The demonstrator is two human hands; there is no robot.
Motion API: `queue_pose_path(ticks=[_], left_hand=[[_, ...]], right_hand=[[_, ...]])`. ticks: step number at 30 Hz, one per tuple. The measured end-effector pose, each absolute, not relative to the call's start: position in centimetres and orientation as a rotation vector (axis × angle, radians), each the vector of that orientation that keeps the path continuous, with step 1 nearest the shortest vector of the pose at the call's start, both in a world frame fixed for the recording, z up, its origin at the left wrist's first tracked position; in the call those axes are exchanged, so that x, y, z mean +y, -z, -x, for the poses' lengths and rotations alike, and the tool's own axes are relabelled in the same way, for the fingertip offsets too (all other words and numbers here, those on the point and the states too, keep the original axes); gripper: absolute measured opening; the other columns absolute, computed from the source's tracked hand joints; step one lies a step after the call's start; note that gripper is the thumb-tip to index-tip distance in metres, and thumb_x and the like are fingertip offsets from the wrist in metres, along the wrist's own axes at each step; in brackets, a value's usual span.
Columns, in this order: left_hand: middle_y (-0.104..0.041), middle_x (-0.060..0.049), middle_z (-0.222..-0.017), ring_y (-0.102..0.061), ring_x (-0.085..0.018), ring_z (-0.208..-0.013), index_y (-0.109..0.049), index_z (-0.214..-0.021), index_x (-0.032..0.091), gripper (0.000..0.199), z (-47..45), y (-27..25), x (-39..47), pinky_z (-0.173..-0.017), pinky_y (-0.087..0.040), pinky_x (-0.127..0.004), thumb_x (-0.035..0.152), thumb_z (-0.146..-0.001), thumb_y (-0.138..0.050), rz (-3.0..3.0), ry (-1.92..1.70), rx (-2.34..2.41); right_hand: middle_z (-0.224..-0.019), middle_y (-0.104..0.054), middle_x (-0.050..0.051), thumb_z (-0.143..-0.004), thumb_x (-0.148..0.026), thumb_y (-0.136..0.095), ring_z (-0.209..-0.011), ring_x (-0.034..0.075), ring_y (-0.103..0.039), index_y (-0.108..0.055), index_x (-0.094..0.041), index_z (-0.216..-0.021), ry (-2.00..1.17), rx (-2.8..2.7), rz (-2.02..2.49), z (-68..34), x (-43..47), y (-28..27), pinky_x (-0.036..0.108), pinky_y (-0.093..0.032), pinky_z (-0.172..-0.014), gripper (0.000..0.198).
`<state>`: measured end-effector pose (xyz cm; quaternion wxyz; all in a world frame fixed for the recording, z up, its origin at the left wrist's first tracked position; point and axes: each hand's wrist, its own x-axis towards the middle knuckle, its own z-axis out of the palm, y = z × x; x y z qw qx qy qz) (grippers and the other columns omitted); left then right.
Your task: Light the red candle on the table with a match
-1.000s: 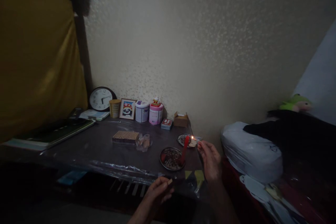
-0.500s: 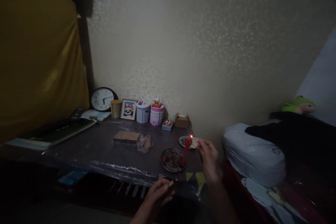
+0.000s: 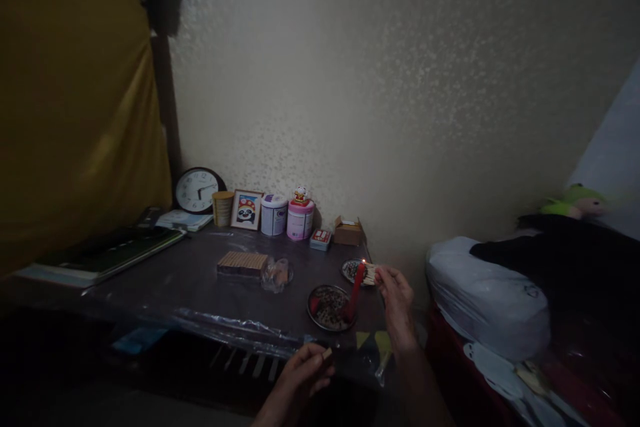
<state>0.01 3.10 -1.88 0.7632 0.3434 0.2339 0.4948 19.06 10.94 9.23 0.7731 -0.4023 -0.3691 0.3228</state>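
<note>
My right hand pinches a small bundle of matchsticks and holds their tips at the flame of a red candle. The lit candle leans in a round metal dish near the table's front right corner. My left hand is lower, below the table's front edge, closed on a small pale stick whose end shows at my fingertips. A second small dish lies behind the candle.
The dark table has a plastic cover. On it lie a block of matchsticks, a clear bag, books, a clock, a panda picture, tins and small boxes. A white bag sits right.
The view has drifted slightly. My right hand stays at the candle flame with the matchsticks, and my left hand has sunk a little.
</note>
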Motion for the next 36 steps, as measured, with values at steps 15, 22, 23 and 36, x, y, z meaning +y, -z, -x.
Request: queue_pose_path(ticks=[15,22,23,36], left_hand=[[-0.064,0.001,-0.081,-0.060,-0.015,-0.081,-0.065,-0.077,0.020,0.014,-0.1,2.0,3.1,-0.074,-0.041,-0.025,0.032,-0.070,-0.070,-0.723,-1.073,0.488],[-0.064,0.000,-0.079,-0.059,-0.015,-0.081,-0.064,-0.078,0.019,0.018,-0.1,2.6,3.5,-0.075,-0.040,-0.026,0.035,-0.071,-0.070,-0.750,-1.049,0.493],[-0.064,-0.001,-0.079,-0.059,-0.015,-0.080,-0.064,-0.077,0.018,0.019,-0.1,2.6,3.5,-0.075,-0.040,-0.026,0.035,-0.071,-0.070,-0.749,-1.041,0.492],[-0.064,0.000,-0.081,-0.060,-0.016,-0.083,-0.064,-0.078,0.019,0.020,-0.2,3.4,3.8,-0.076,-0.040,-0.026,0.036,-0.070,-0.071,-0.737,-1.025,0.509]], right_hand=[[-0.064,-0.061,-0.005,-0.061,-0.035,-0.075,-0.059,0.008,-0.054,-0.066,-0.018,-0.071,-0.714,-0.826,0.861,-19.3,11.1,-8.9,0.020,-0.044,-0.058,0.021],[-0.067,-0.062,-0.004,-0.060,-0.037,-0.076,-0.061,0.010,-0.056,-0.067,-0.018,-0.071,-0.706,-0.833,0.878,-19.7,11.1,-8.8,0.022,-0.046,-0.062,0.024],[-0.067,-0.062,-0.004,-0.059,-0.037,-0.076,-0.061,0.010,-0.056,-0.067,-0.018,-0.070,-0.707,-0.832,0.878,-19.8,11.2,-8.8,0.022,-0.046,-0.062,0.024],[-0.066,-0.063,-0.003,-0.058,-0.037,-0.076,-0.060,0.011,-0.057,-0.067,-0.018,-0.070,-0.709,-0.833,0.880,-19.5,11.4,-8.9,0.023,-0.047,-0.060,0.024]])
